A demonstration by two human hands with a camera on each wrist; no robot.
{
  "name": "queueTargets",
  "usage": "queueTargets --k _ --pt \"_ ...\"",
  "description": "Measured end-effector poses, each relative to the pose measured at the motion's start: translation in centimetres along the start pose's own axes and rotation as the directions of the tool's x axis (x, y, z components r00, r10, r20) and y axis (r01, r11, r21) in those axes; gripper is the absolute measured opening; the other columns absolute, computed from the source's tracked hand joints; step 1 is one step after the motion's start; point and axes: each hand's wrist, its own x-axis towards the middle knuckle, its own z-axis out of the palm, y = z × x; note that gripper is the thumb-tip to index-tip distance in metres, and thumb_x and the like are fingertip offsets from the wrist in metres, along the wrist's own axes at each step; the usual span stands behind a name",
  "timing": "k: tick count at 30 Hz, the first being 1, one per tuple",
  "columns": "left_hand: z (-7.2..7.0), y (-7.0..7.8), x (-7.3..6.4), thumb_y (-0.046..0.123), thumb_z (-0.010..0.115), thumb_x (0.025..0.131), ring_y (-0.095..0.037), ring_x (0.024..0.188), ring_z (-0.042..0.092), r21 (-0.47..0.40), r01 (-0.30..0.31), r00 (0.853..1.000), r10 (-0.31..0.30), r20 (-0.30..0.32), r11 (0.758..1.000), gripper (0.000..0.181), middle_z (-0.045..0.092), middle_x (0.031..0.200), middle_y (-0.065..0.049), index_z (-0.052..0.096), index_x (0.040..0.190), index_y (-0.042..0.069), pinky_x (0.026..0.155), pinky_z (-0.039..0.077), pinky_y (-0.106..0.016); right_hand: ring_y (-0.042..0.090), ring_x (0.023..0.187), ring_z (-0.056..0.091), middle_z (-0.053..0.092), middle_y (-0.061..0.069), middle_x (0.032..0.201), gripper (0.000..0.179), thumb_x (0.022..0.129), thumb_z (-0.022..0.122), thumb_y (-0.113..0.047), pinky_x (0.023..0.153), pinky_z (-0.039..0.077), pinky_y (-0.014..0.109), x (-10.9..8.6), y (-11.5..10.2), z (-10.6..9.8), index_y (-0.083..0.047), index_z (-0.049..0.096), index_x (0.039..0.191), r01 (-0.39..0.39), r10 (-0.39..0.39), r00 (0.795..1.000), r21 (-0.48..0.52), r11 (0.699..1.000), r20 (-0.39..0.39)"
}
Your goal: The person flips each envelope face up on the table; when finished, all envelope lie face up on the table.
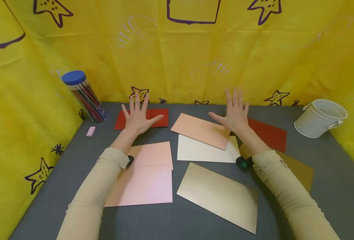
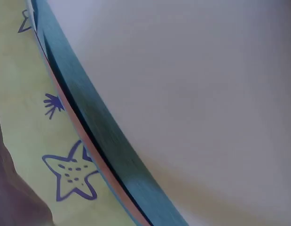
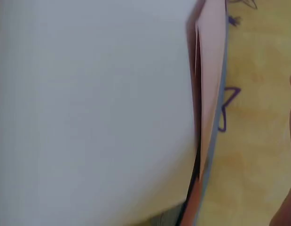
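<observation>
With the left hand (image 1: 138,120) at eleven o'clock, right hand (image 1: 236,115) at one, fingers wide and empty, grasp the peach card (image 1: 200,131) edgewise.

The table (image 1: 144,223) bore a pencil tube (image 1: 88,96) at its far left corner, a pink block (image 1: 91,131) near it, a pail (image 1: 317,121) at the far right corner. A red card (image 1: 156,113) lay by the far edge, touching pink cards (image 1: 145,186) toward the left edge. Mid-table, a peach card (image 1: 202,131) overlapped a white card (image 1: 206,151). Another red card (image 1: 269,135) and a mustard card (image 1: 299,170) lay toward the right edge, a gold card (image 1: 220,196) farthest from the far edge.
</observation>
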Motion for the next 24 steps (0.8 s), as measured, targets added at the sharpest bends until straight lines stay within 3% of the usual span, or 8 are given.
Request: queueTargets --k 6,11,19,24 --pt "-0.5 -2.4 -1.3 0.078 0.047 0.081 -0.035 0.147 -0.012 -0.032 -0.037 0.991 0.041 0.129 0.999 0.109 -0.011 0.162 -0.015 -0.007 0.157 0.022 0.109 -0.016 -0.061 0.028 0.148 -0.009 -0.005 0.012 0.163 0.11 0.083 0.054 -0.074 0.113 0.004 0.062 0.4 -2.1 1.5 -0.016 -0.004 0.157 0.072 -0.081 0.994 0.105 0.992 0.076" --pt "-1.2 -4.8 -1.9 0.076 0.049 0.082 -0.037 0.147 -0.005 -0.054 -0.057 0.974 0.068 0.216 0.997 0.111 -0.006 0.162 -0.018 -0.005 0.157 0.016 0.113 -0.005 -0.06 0.029 0.149 -0.002 0.002 0.014 0.163 0.106 0.086 0.057 -0.067 0.115 0.008 0.057 0.9 -4.0 2.5 -0.01 0.004 0.157 0.154 -0.178 0.973 0.162 0.975 0.148" --pt "-2.6 -8.1 -2.5 0.063 0.06 0.087 -0.04 0.147 0.002 -0.136 -0.07 0.931 0.114 0.347 0.988 0.106 0.002 0.161 -0.021 0.004 0.156 0.005 0.113 0.008 -0.062 0.028 0.149 0.002 0.008 0.014 0.162 0.095 0.09 0.058 -0.058 0.117 0.006 0.052 1.7 -7.1 3.8 -0.007 0.012 0.156 0.255 -0.315 0.907 0.232 0.939 0.278" --pt "-2.8 -9.9 -2.8 0.058 0.06 0.089 -0.044 0.145 0.004 -0.155 -0.086 0.911 0.14 0.388 0.984 0.099 0.004 0.16 -0.023 0.011 0.156 0.003 0.111 0.009 -0.064 0.025 0.149 0.0 0.008 0.013 0.162 0.092 0.091 0.06 -0.053 0.118 0.004 0.047 2.1 -8.8 4.8 -0.009 0.014 0.157 0.283 -0.379 0.851 0.289 0.914 0.364"
